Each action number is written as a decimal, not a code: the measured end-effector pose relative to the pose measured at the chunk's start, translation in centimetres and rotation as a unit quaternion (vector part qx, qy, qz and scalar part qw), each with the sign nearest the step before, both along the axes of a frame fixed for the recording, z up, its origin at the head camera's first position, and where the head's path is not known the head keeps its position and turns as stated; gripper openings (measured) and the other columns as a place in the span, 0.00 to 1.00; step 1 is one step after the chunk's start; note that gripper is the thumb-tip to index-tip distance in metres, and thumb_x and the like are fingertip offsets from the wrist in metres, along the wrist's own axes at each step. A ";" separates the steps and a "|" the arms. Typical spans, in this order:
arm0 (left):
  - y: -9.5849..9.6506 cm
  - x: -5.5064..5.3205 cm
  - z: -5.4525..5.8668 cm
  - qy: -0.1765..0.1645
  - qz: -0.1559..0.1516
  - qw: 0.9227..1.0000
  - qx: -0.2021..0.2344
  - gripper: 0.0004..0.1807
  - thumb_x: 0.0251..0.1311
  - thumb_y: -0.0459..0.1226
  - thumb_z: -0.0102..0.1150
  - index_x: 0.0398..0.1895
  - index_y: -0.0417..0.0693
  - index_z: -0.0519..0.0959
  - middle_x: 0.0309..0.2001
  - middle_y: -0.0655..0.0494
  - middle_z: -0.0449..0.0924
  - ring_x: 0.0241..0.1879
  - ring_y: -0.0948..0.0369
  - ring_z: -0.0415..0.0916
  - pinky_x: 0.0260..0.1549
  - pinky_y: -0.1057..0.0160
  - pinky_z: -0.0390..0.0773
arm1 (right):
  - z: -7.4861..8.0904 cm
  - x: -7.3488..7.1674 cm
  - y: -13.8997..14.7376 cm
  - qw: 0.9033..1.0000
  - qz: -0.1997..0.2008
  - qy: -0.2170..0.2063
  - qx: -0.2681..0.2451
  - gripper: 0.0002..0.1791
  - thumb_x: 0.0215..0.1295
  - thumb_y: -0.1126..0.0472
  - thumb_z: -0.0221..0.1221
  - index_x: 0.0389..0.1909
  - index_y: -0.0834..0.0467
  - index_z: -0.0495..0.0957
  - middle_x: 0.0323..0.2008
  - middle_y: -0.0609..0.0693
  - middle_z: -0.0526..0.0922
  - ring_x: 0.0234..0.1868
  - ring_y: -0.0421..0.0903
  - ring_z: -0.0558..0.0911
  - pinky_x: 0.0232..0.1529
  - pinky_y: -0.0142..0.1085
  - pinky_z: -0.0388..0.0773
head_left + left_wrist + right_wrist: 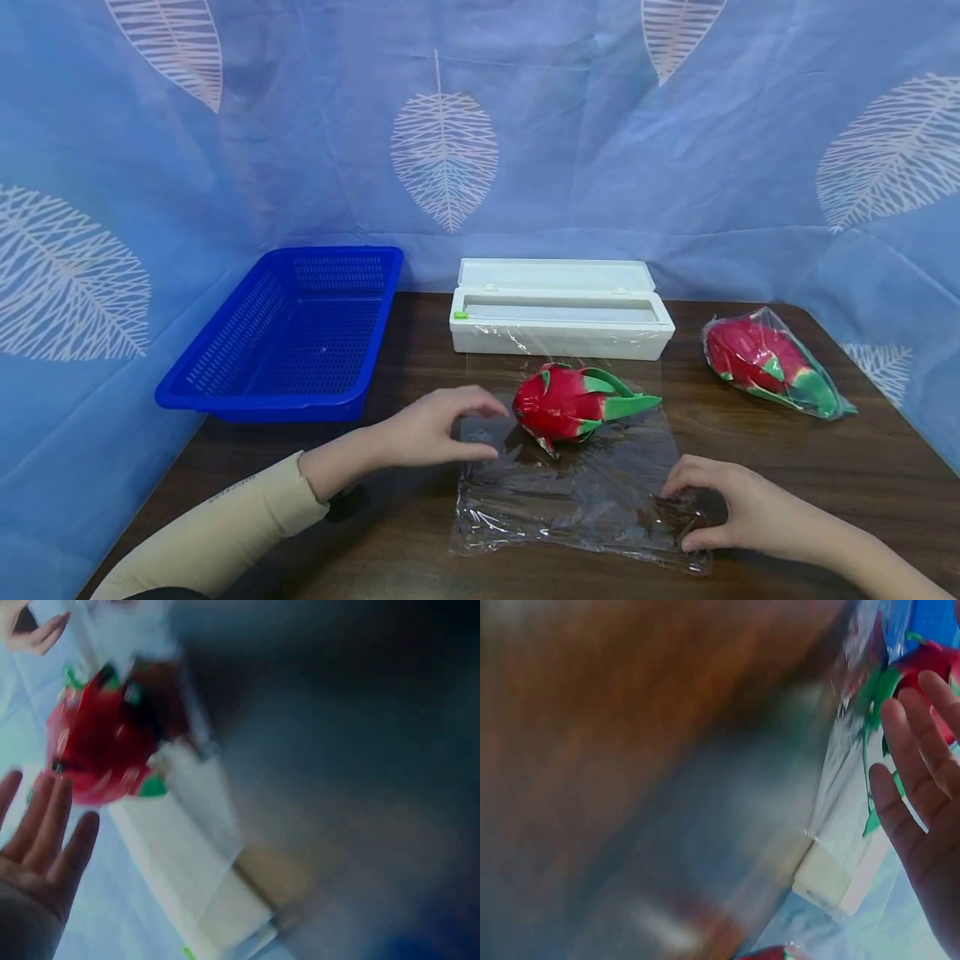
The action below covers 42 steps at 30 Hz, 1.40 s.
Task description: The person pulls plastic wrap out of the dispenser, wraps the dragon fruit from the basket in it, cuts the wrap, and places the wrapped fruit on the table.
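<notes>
A red dragon fruit (558, 404) with green leaf tips lies on a sheet of clear plastic wrap (555, 508), its tips toward the right. Just left of the fruit is my left hand (427, 429), thumb and fingers spread apart with nothing between them. My right hand (738, 508) hovers at the wrap's right edge, fingers loosely bent; whether it touches the film I cannot tell. Both wrist views show extended fingers near the dragon fruit (101, 746). Behind it, the wrap runs up to a white dispenser box (562, 340) with its lid raised.
At the back left stands a blue perforated basket (262, 402). A second dragon fruit (765, 358), wrapped in clear film, lies on the right of the dark wooden table (405, 533). A blue leaf-patterned cloth (540, 183) hangs behind.
</notes>
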<state>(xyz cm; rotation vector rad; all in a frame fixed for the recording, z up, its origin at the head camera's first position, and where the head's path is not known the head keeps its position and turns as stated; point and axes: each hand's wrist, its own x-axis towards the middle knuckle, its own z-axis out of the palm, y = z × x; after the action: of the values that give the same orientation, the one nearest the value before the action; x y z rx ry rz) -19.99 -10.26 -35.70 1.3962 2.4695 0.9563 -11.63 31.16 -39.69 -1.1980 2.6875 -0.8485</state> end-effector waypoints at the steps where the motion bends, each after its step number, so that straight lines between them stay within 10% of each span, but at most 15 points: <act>1: -0.4 0.5 -0.4 -0.011 -0.020 1.000 -0.007 0.24 0.60 0.47 0.66 0.57 0.48 0.76 0.52 0.56 0.78 0.53 0.64 0.74 0.53 0.58 0.75 | -0.2 0.1 -0.1 1.000 0.012 -0.014 -0.014 0.20 0.54 0.50 0.71 0.47 0.46 0.78 0.40 0.37 0.75 0.38 0.35 0.76 0.31 0.31 0.75; 12: -2.1 3.3 -3.5 -0.087 -0.133 0.985 -0.069 0.14 0.61 0.46 0.65 0.47 0.51 0.80 0.39 0.66 0.78 0.40 0.72 0.74 0.42 0.72 0.75 | -1.4 0.7 -0.5 0.990 0.073 -0.097 -0.064 0.12 0.56 0.57 0.70 0.40 0.45 0.79 0.38 0.38 0.78 0.36 0.36 0.76 0.31 0.32 0.74; 20: -2.0 3.5 -3.5 0.019 -0.139 0.977 -0.158 0.20 0.49 0.55 0.72 0.43 0.62 0.79 0.38 0.74 0.72 0.40 0.76 0.68 0.36 0.79 0.68 | -1.5 1.2 -0.3 0.996 0.043 -0.075 0.021 0.15 0.51 0.45 0.71 0.34 0.39 0.75 0.40 0.33 0.70 0.43 0.34 0.69 0.33 0.31 0.71; 29: -1.8 3.9 -3.8 0.102 -0.160 0.969 -0.160 0.03 0.57 0.46 0.68 0.30 0.65 0.83 0.34 0.75 0.70 0.35 0.79 0.63 0.32 0.81 0.63 | -1.1 0.9 -0.3 0.994 0.083 -0.073 -0.008 0.08 0.61 0.59 0.67 0.29 0.41 0.79 0.37 0.34 0.73 0.36 0.31 0.72 0.29 0.27 0.70; 42: -2.7 3.4 -3.5 0.001 -0.134 0.985 -0.109 0.05 0.66 0.39 0.60 0.31 0.59 0.77 0.25 0.78 0.71 0.17 0.79 0.54 0.21 0.80 0.62 | 0.3 0.5 0.3 0.991 0.050 -0.127 -0.007 0.10 0.64 0.64 0.63 0.31 0.44 0.76 0.37 0.34 0.83 0.39 0.34 0.82 0.33 0.31 0.79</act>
<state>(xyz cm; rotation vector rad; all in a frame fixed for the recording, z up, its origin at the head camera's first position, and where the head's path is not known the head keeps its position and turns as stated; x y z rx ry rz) -16.64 -12.96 -39.23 1.5982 2.2291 0.6095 -11.08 31.42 -39.36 -1.1309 2.4051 -0.9356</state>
